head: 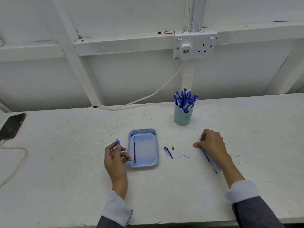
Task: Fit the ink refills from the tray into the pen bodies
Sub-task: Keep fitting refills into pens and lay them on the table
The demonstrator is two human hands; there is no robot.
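Ink refill (134,152): a single dark refill lies lengthwise in the left part of the blue tray (155,146), which sits mid-bench (65,153) between the two hands. The left hand (115,157) is closed round a pen body (117,143), blue end uppermost, just beside the tray's left wall. The right hand (212,143) is well apart on the other side, its fingers curled over the far end of a group of pen bodies (211,162) lying on the bench. A loose cap (167,151) and a small tip piece (172,147) lie between the tray and the right hand; a cup (182,116) of pens stands behind. The step in hand is judged to be picking up the refill and inserting it. Free the right hand first, then pinch the refill near its middle so that it does not flex. Turn the open end of the held body toward the refill; which end is open cannot be told from this view. Align both axes before pushing, feed straight without force, and keep the writing point clear of the bench, which carries ink smears. Keep the tip piece within reach for closing.
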